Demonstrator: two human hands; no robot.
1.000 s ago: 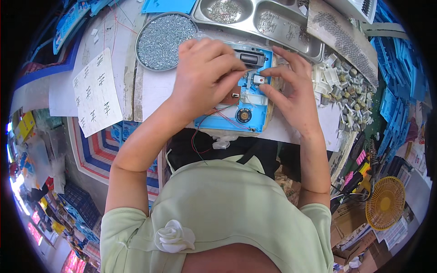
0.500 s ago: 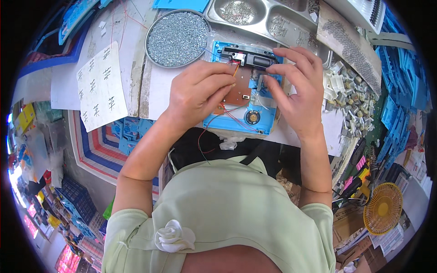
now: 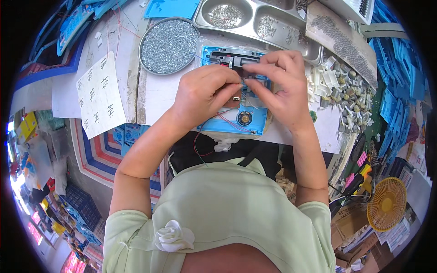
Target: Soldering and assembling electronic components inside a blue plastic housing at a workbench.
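Observation:
A blue plastic housing [image 3: 258, 123] lies on the bench in front of me. It holds a brown circuit board [image 3: 233, 104], a round speaker [image 3: 244, 118], a black mechanism [image 3: 234, 60] along its far edge, and thin red wires [image 3: 226, 122]. Over the board, my left hand [image 3: 202, 92] is closed in a pinch; what its fingertips hold is hidden. My right hand [image 3: 283, 85] hovers over the housing's right part, thumb and index finger apart near the left fingertips, with nothing visible between them.
Behind the housing stand a round tray of small screws [image 3: 142, 58] and a steel compartment tray [image 3: 251, 27] of small parts. White plastic pieces [image 3: 334, 82] are heaped at right, below a board of tiny parts [image 3: 339, 38]. Left lies a handwritten paper [image 3: 101, 93]; blue parts [image 3: 391, 109] pile far right.
Both hands have drawn closer together over the board; the right has moved left, its thumb and index finger now by the left fingertips. The orange wire seen at the left fingertips is now hidden.

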